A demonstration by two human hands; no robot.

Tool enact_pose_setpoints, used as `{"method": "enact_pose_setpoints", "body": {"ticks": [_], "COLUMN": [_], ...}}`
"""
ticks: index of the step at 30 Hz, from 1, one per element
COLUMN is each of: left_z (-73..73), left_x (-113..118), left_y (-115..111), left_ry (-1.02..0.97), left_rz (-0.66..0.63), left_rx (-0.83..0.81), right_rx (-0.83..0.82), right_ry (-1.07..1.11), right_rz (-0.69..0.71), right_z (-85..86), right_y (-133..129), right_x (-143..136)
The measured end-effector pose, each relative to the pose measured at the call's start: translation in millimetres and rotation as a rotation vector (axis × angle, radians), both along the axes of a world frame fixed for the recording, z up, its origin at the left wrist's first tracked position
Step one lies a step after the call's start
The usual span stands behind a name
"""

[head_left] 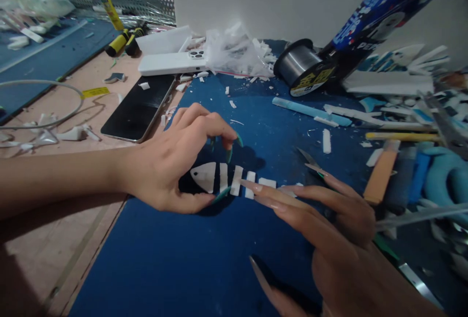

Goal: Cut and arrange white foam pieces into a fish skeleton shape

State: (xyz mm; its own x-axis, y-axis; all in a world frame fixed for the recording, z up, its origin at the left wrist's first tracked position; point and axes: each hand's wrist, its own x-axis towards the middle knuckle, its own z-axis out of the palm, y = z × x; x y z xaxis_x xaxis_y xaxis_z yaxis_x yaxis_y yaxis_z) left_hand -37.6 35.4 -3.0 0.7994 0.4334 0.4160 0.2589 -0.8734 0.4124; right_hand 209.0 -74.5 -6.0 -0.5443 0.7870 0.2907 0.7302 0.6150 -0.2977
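White flat pieces lie in a row on the blue mat point(164, 258): a pointed piece with a dark dot point(204, 176), then several narrow strips such as this white strip point(237, 180). My left hand point(175, 156), with teal nails, arches over the row's left end, thumb and fingers apart. Its thumbnail is by the strips' lower edge. My right hand point(340, 239) reaches in from the lower right, long-nailed fingers stretched out, one tip at a strip. A thin blade point(306, 156) shows beyond its fingers. A green section appears lower right; whether the hand grips this tool is hidden.
A black-screened phone point(141, 107) and a white phone point(171, 63) lie at left. Behind are a plastic bag of scraps point(237, 51), a spool point(302, 66) and a blue can point(380, 9). Offcuts, a light-blue strip point(310, 111) and a blue ring point(448, 180) crowd the right.
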Motion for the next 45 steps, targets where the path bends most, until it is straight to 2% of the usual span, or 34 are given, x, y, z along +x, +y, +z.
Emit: {"method": "enact_pose_setpoints", "body": {"ticks": [8, 13, 17, 21, 26, 32, 37, 39, 41, 45], "left_z": [-4.3, -4.5, -3.9, -4.0, -2.9, -1.7, -1.4, -1.9, -2.4, -1.9], "left_x": [-4.9, -4.7, -2.2, -1.1, -2.0, -2.5, -2.5, -2.7, -3.1, -3.8], "left_y": [5.8, 6.6, 3.3, 1.6, 3.0, 4.5, 2.3, 1.2, 0.6, 0.9], "left_ry": [-0.034, -0.03, -0.004, 0.013, 0.055, 0.011, 0.043, 0.036, 0.039, 0.06], "left_rz": [-0.051, -0.04, -0.021, -0.016, -0.037, -0.086, -0.039, -0.035, -0.041, -0.059], "left_rx": [0.031, 0.022, 0.012, -0.025, -0.013, 0.034, -0.021, -0.028, -0.041, -0.05], "right_rx": [0.025, 0.025, 0.001, -0.011, -0.016, -0.02, 0.044, 0.095, 0.151, 0.158], "right_ry": [-0.015, -0.058, -0.023, 0.004, 0.012, -0.006, -0.018, 0.008, 0.079, 0.206], "right_rz": [0.019, 0.035, 0.013, 0.05, 0.035, 0.045, 0.094, 0.061, -0.031, -0.188], "right_z": [-2.3, -1.8, -0.9, -1.9, -0.6, 1.1, -0.3, 0.8, 3.5, 7.2], "right_y": [0.1, 2.3, 2.3, 2.5, 1.3, 3.4, 5.2, 6.8, 9.4, 13.7], "right_x": [3.9, 5.0, 4.3, 5.3, 7.2, 9.3, 10.1, 8.6, 6.5, 4.9]}}
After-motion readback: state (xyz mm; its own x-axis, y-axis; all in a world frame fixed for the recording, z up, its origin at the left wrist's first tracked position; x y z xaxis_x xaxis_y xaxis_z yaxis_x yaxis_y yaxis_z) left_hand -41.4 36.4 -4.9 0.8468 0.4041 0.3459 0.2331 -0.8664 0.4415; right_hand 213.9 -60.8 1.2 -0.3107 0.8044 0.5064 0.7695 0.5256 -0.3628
